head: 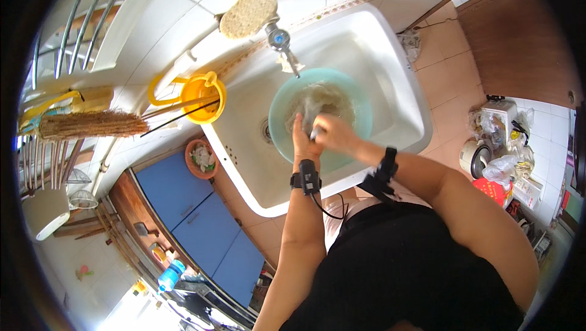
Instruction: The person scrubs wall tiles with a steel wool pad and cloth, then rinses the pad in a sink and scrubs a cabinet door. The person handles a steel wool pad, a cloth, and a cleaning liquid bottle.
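Observation:
A pale teal plastic basin point(274, 116) stands in a white ceramic sink point(247, 166), holding cloudy water point(341, 102). Over its near half my two hands meet. The fingers of my right hand point(338, 135) are curled around a grey item point(315, 133), too blurred to name. Against it is my left hand point(304, 141), thumb pointing up towards the tap and fingers partly hidden; its grip cannot be made out. A greyish blur lies just beyond the fingertips. Above the basin's far rim hangs the spout of a metal tap point(288, 56).
A loofah-like scrubber point(249, 14) sits behind the tap. A yellow plastic dipper point(201, 97) hangs at the sink's left corner, beside a fibre brush point(94, 125). An orange basket point(201, 166) stands below, near blue cabinets point(206, 235). A rice cooker point(475, 157) and plastic bags point(501, 168) are at right.

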{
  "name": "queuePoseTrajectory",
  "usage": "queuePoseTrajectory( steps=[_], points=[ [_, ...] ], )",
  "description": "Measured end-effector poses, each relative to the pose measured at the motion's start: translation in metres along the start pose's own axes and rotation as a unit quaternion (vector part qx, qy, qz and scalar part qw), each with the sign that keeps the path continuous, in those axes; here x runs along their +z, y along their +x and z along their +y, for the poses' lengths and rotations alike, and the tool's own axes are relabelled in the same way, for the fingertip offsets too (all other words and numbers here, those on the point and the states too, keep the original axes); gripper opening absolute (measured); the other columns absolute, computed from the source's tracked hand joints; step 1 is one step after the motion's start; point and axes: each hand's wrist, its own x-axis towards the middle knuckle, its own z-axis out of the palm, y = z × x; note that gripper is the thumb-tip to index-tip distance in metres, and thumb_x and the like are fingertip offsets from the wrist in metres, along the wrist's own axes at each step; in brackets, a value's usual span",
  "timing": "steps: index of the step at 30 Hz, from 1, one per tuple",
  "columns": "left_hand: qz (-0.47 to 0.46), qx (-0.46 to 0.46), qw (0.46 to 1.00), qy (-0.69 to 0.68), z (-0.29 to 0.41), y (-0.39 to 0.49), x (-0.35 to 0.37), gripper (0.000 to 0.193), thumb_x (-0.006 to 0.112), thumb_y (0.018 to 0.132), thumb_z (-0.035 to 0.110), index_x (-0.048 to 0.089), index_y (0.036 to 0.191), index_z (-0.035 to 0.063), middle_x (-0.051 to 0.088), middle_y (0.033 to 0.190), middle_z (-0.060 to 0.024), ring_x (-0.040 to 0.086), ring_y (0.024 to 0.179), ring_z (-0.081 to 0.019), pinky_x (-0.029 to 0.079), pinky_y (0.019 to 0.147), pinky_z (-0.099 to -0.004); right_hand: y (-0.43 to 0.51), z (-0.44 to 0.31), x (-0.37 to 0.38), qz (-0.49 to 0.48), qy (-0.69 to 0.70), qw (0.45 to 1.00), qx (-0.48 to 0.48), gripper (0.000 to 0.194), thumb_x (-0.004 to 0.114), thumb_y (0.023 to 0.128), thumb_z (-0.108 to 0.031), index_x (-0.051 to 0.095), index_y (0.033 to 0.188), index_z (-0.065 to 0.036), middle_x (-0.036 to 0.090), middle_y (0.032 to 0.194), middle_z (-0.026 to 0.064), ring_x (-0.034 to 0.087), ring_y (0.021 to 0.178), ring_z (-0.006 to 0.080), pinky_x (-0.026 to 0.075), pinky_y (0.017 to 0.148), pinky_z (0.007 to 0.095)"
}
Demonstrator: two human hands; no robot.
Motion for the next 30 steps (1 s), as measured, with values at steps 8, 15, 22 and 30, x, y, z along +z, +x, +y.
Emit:
queuePoseTrajectory(
  steps=[8, 15, 22, 30],
  points=[
    [-0.072, 0.054, 0.995, -0.044, -0.007, -0.028, 0.05, 0.046, 0.033, 0.105, 0.033, 0.043, 0.14, 0.005, 0.045, 0.144, -0.0121, 0.04, 0.136, -0.0273, 0.034, 0.112, -0.0434, 0.014, -0.015, 0.014, 0.243, 0.099, 0.964, 0.036, 0.032, 0.064, 0.087, -0.023, 0.061, 0.111, -0.002, 0.059, 0.112, 0.0199, 0.054, 0.11, 0.0357, 0.04, 0.099, 0.042],
    [0.001, 0.095, 0.994, 0.061, -0.004, -0.04, 0.073, 0.045, 0.037, 0.105, 0.033, 0.041, 0.142, 0.0075, 0.047, 0.141, -0.0105, 0.045, 0.129, -0.0262, 0.035, 0.11, -0.0405, 0.012, -0.023, 0.014, 0.093, 0.056, 0.994, 0.003, 0.05, 0.052, 0.094, -0.037, 0.051, 0.126, 0.001, 0.051, 0.126, 0.0278, 0.048, 0.119, 0.042, 0.038, 0.103, 0.0462],
    [0.122, 0.115, 0.976, 0.14, 0.004, -0.045, 0.076, 0.035, 0.037, 0.106, 0.035, 0.055, 0.119, 0.0084, 0.054, 0.128, -0.0099, 0.053, 0.112, -0.0219, 0.046, 0.091, -0.0378, 0.006, -0.021, 0.019, 0.055, 0.097, 0.994, -0.016, 0.052, 0.045, 0.098, -0.034, 0.047, 0.134, 0.003, 0.047, 0.139, 0.024, 0.042, 0.132, 0.0371, 0.032, 0.111, 0.0424],
    [0.017, 0.103, 0.992, 0.074, -0.006, -0.034, 0.053, 0.041, 0.041, 0.104, 0.033, 0.05, 0.131, 0.0038, 0.056, 0.128, -0.01, 0.053, 0.118, -0.0244, 0.044, 0.101, -0.0387, 0.013, -0.021, 0.01, 0.069, 0.188, 0.975, 0.101, 0.054, 0.049, 0.096, -0.028, 0.043, 0.138, 0.004, 0.041, 0.145, 0.0236, 0.037, 0.137, 0.0348, 0.028, 0.114, 0.0389]
  ],
)
